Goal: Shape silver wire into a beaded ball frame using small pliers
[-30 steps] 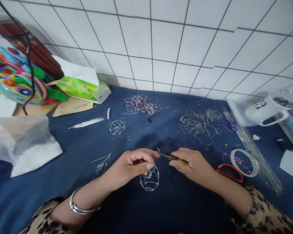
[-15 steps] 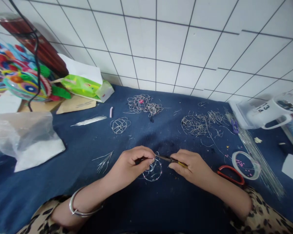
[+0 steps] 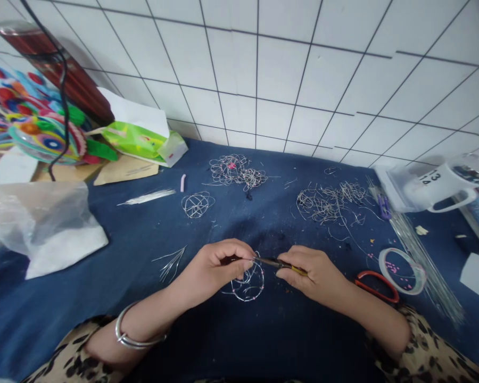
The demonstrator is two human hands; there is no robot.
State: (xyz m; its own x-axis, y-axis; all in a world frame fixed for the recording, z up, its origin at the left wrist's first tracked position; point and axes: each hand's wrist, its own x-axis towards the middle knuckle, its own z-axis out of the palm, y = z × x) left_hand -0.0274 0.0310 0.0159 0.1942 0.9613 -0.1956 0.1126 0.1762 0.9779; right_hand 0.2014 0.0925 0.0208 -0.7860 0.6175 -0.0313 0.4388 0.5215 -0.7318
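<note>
In the middle of the head view, my left hand (image 3: 219, 268) pinches a round silver wire frame (image 3: 248, 299) between thumb and fingertips. Small pink beads dot the frame's ring, which hangs just over the dark blue cloth. My right hand (image 3: 309, 268) is closed around a pair of pliers (image 3: 293, 267) with yellowish grips. The pliers' dark, narrow jaws point left and meet the wire at my left fingertips. Whether the jaws are tight on the wire is too small to tell. Several cut wire lengths (image 3: 171, 265) lie left of my left hand.
Tangled wire (image 3: 321, 203) lies behind my right hand, and another heap (image 3: 233, 171) near the tiled wall. A wire ball (image 3: 198, 205) sits further left. At the right are a clear round tub (image 3: 383, 260) of pink beads, a red handle (image 3: 377, 284), long straight wires (image 3: 431, 276) and a mug (image 3: 443, 189).
The wire frame has turned and dropped slightly at my left fingertips. Both hands keep nearly the same place and grip, with the pliers still at the wire.
</note>
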